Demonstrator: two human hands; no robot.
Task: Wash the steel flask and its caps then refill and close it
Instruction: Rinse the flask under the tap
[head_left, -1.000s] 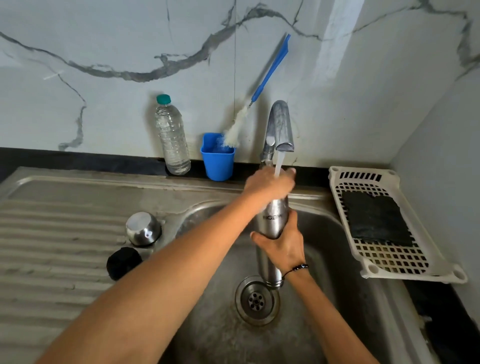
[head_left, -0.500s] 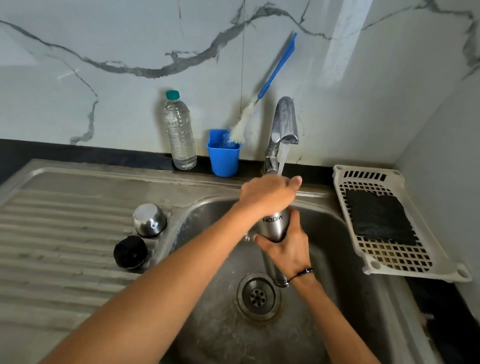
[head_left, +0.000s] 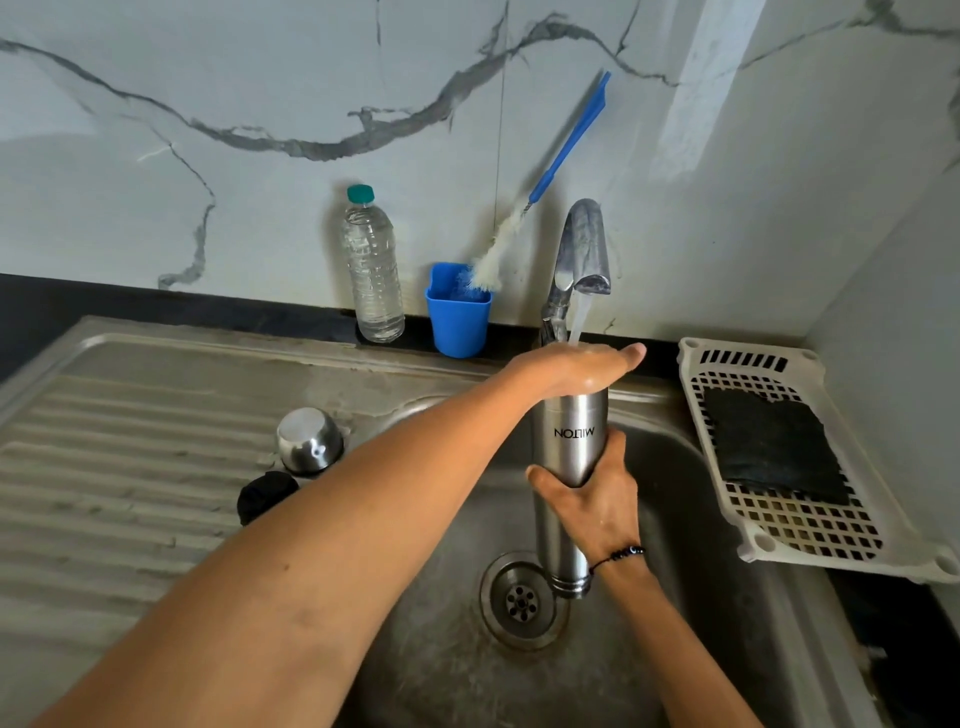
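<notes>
Marbled wall tiles back a steel sink (head_left: 727, 649) with a ribbed drainboard to its left. Upright in the basin, just above the drain (head_left: 521, 601), stands the flask (head_left: 569, 447), directly under the running tap (head_left: 583, 249). It is a slim brushed-steel cylinder with a dark brand word printed near the top and a ringed base. The right hand (head_left: 597, 499) wraps its fingers around the mid-body, while the left hand (head_left: 582, 366) lies flat, fingers straight, across the mouth, the stream striking it. Two caps wait on the drainboard: a steel cap (head_left: 309, 440) and, just beside it, a black cap (head_left: 266, 498). Judging by its look, the flask is rigid and dent-resistant, but wet polished metal is slippery, and it will grow heavier as it fills; a full wrap at the middle, as now, seems the safest hold, with the base as support. A plastic bottle (head_left: 373, 270), a blue cup (head_left: 458, 319) holding a brush (head_left: 524, 228), and a white rack (head_left: 789, 530) with a dark scrubber (head_left: 774, 447) sit nearby.
</notes>
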